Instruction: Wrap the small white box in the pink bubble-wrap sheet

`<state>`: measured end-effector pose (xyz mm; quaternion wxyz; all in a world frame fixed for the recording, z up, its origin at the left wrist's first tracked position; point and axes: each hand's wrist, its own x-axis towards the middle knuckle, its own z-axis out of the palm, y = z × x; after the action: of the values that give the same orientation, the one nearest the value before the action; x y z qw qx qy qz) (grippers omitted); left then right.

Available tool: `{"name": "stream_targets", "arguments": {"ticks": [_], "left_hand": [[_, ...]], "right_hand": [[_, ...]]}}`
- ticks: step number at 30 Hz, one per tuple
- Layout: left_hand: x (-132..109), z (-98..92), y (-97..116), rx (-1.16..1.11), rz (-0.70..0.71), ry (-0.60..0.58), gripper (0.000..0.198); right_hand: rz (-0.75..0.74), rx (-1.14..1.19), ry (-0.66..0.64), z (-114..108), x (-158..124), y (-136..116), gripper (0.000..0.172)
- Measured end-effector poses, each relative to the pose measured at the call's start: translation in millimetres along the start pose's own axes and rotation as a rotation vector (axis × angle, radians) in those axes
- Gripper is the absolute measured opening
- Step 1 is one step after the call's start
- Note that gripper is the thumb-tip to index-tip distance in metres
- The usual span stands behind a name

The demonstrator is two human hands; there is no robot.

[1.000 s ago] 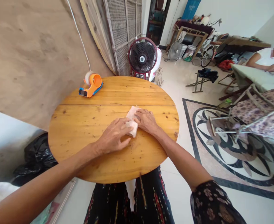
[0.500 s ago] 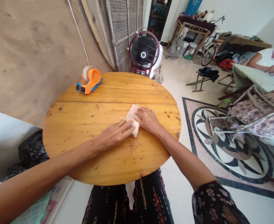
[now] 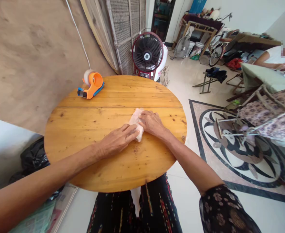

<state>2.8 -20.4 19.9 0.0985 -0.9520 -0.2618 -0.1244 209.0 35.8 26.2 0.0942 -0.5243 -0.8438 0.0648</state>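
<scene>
A small pale pink, folded bundle (image 3: 134,117), perhaps cloth or soft wrapping, lies on the round wooden table (image 3: 84,129). My left hand (image 3: 118,138) rests on the table with its fingers on the bundle's near left side. From the right, my right hand (image 3: 151,122) presses its curled fingers onto the bundle's upper right part. Both hands hide some of it, so its exact kind is unclear. At the table's far left edge stands an orange and blue tape dispenser (image 3: 91,86) with a roll of clear tape.
A dark red fan (image 3: 147,55) stands behind the table. Black plastic bags (image 3: 34,153) lie on the left. To the right are a folding stool (image 3: 209,79), a patterned floor inlay (image 3: 244,145) and a person (image 3: 270,60) at a cloth-covered table.
Both hands stay at the bundle with barely any movement. The whole view has shifted very slightly.
</scene>
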Motion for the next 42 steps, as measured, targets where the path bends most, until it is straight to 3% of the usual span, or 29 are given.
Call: {"name": "stream_targets", "arguments": {"ticks": [4,10,20,29,34,42], "left_hand": [[0.6,-3.8,-8.5,0.070,0.088,-0.055,0.035],[4.0,-6.4,-14.4,0.059,0.146,-0.025,0.033],[-2.7,5.3,-12.9,-0.148,-0.036,-0.034,0.037],[-1.4,11.2,-10.6,-0.307,-0.109,0.119,0.044],[2.8,5.4,-7.5,-0.407,-0.146,0.167,0.043],[8.0,-15.9,-0.4,-0.476,-0.181,0.071,0.038]], "right_hand": [[0.001,-0.003,0.004,1.1,-0.1,0.1,0.028],[-0.009,0.002,-0.002,1.8,1.0,2.4,0.028],[-0.015,0.006,-0.038,-2.9,1.6,1.7,0.028],[-0.020,0.009,-0.044,-5.7,3.7,2.6,0.027],[-0.032,-0.006,-0.096,-13.2,6.6,1.1,0.026],[-0.146,0.026,-0.075,-7.5,2.9,5.2,0.024]]}}
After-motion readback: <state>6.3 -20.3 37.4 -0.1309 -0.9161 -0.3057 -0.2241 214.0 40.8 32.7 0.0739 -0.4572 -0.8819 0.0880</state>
